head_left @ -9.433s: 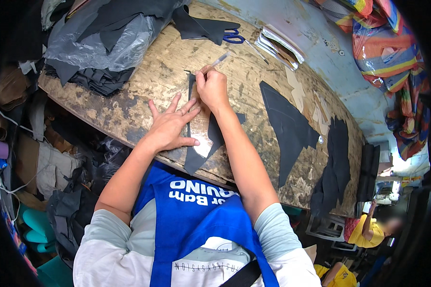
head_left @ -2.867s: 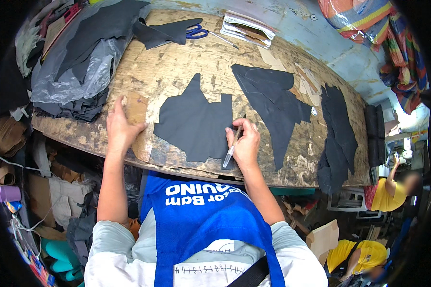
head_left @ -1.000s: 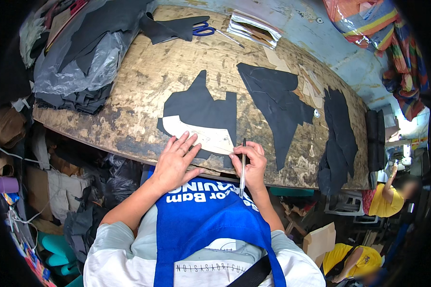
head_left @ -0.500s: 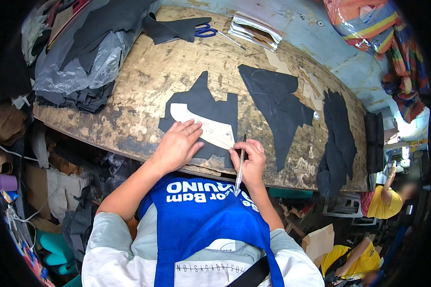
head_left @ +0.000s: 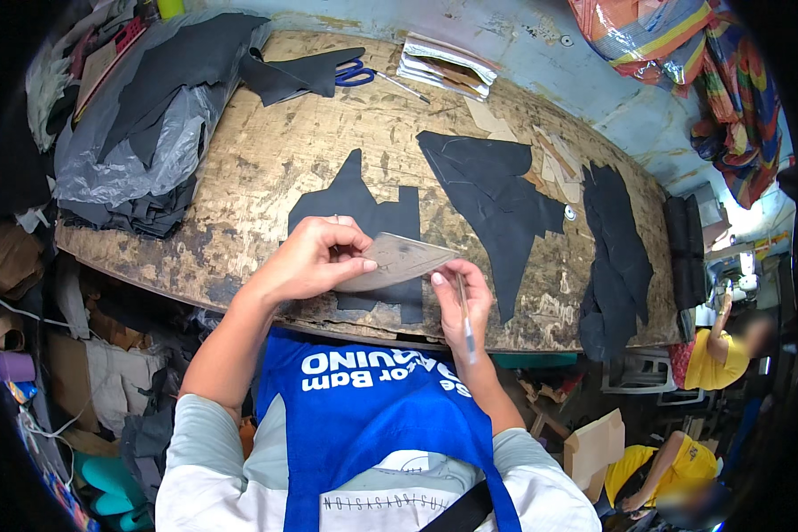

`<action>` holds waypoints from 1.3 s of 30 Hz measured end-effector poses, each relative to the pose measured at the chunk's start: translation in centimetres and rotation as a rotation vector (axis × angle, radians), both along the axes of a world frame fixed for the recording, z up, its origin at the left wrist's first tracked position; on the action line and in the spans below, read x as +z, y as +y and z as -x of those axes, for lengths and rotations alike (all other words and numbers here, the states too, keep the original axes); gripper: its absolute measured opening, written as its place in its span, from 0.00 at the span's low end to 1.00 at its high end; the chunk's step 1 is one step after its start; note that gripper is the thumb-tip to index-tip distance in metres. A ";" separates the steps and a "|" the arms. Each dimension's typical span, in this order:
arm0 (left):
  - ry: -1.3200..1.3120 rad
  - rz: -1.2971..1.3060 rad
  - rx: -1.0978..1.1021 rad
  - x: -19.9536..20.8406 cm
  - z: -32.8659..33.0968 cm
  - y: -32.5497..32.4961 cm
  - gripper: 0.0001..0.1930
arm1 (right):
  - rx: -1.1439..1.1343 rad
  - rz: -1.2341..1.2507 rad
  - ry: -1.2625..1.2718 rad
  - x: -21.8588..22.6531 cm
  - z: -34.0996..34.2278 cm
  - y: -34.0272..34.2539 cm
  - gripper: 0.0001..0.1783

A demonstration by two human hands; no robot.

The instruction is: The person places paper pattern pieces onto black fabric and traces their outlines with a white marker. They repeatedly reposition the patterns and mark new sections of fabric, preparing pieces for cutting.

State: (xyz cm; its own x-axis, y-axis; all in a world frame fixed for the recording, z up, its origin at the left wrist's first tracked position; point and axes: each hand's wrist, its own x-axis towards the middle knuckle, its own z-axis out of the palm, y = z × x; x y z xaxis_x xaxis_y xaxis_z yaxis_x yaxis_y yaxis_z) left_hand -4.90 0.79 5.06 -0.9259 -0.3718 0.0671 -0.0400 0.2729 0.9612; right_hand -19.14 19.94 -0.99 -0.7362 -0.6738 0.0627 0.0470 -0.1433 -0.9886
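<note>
- While both my hands are close together over the front part of the table [head_left: 248,213], one flat card [head_left: 403,255], grey-brown, pointed at its right end, is held tilted above the first black cloth [head_left: 355,197].
- My left hand [head_left: 315,253]: fingers curled in, thumb pressed on the card's face, gripping it by its left part.
- My right hand [head_left: 465,297]: fingers drawn in around one pen [head_left: 465,324], which slants toward me; fingertips at the card's pointed corner, though I cannot tell whether they pinch it.
- First black cloth: lying flat, partly hidden by card and left hand; one peak along its far edge, one squared tab at its far right; near edge close to the table's front edge.
- Second black cloth [head_left: 496,177]: to the right, a narrow strip of wood between; its taper stops short of the front edge.
- Third black cloth [head_left: 616,257]: long, near the table's right end.
- Widest stretch of wood: left of the first black cloth, as far as the plastic bag [head_left: 124,160] with dark cloth on it.
- Far side: scissors [head_left: 355,74] with blue handles, a loose pen [head_left: 402,87], a paper stack [head_left: 448,64] near the wall [head_left: 523,40].
</note>
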 end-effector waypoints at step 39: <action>-0.170 0.552 0.647 -5.6 0.1 -12.0 0.11 | -0.303 -0.253 0.745 -2.3 4.2 -5.8 0.10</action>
